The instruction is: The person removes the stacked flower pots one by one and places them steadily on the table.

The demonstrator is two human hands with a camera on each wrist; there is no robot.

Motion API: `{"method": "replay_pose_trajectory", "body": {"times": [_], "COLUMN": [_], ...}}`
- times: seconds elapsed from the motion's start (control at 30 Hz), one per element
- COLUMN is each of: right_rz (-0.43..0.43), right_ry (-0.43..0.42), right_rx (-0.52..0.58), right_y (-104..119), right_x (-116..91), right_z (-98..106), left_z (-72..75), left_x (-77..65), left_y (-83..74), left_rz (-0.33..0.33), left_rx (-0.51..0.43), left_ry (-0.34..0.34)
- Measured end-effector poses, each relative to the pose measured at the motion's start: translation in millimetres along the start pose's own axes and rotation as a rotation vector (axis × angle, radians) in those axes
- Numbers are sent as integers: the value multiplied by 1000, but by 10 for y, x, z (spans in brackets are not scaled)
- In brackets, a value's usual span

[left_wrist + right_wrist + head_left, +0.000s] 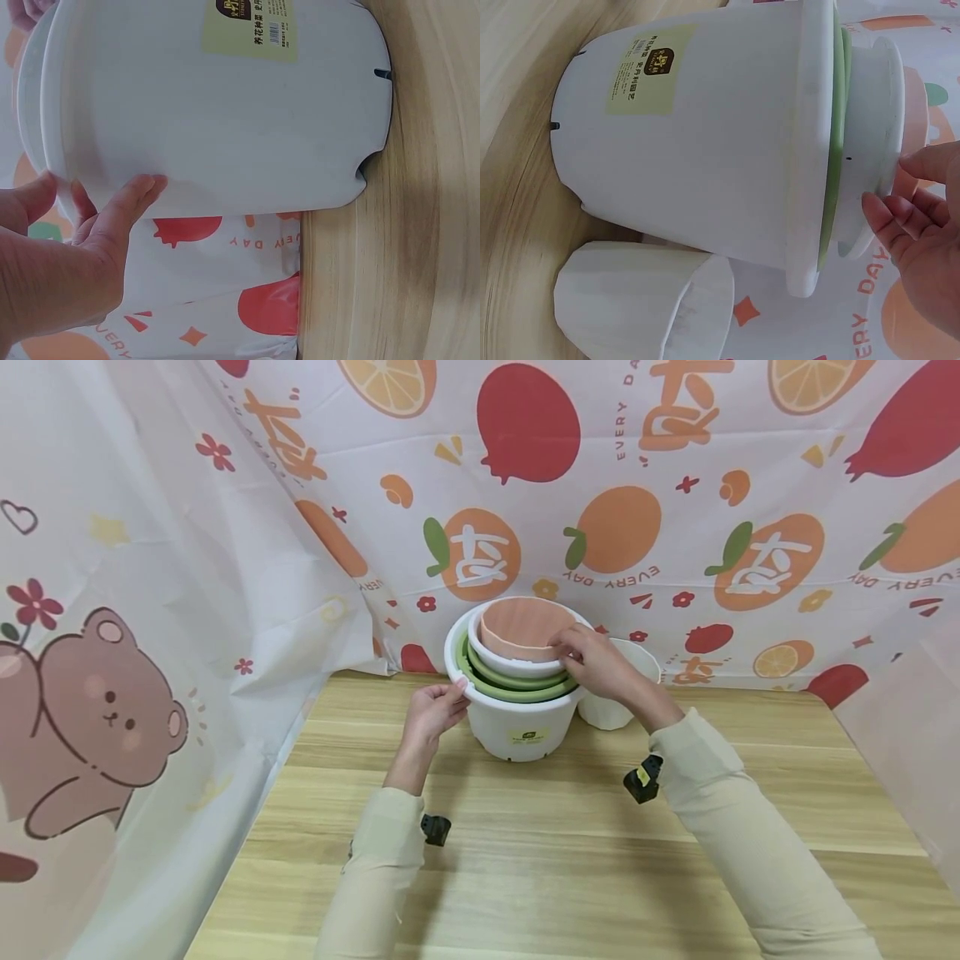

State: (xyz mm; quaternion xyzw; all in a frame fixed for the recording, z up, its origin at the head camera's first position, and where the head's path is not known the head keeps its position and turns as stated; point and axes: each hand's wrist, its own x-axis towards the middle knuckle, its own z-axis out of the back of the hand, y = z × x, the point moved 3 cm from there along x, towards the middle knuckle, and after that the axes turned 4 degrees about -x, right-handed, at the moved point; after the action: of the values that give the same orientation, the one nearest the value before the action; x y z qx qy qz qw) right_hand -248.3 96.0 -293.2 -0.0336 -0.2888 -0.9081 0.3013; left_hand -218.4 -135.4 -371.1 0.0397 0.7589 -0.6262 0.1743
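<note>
Several flowerpots are nested upright in a large white flowerpot (487, 727) with a yellow label. Green rims (525, 695) show inside it, then a smaller white flowerpot (889, 82), and a pink flowerpot (517, 622) is innermost. My left hand (433, 714) grips the large pot's rim at its left, thumb at the top and fingers against the outer wall (142, 187). Over the right side of the stack, my right hand (596, 662) pinches the smaller white pot's rim, its thumb beside the pink pot. The nested pots' lower parts are hidden.
A separate white pot (603, 710) with a faceted wall stands just right of the stack, partly behind my right forearm. The wooden table (540, 860) meets a fruit-printed cloth (622, 443) close behind the pots. Another printed cloth (187, 652) hangs along the left.
</note>
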Motion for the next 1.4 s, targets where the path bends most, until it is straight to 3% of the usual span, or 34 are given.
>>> {"method": "replay_pose_trajectory", "body": {"times": [0.2,0.83,1.4], "right_rz": [42,58,16], "right_ry": [-44,-121,-112], "right_rx": [-7,-19,-14], "right_y": [-14,-30,-8], "right_x": [-2,1,3], "right_z": [-6,-14,20], "left_z": [-6,-6,-3], "left_x": [5,9,13], "left_y": [13,31,25], "left_rz": [-30,-31,-13], "left_rx": [-19,-28,-23], "left_ry": [18,-1,-4]}}
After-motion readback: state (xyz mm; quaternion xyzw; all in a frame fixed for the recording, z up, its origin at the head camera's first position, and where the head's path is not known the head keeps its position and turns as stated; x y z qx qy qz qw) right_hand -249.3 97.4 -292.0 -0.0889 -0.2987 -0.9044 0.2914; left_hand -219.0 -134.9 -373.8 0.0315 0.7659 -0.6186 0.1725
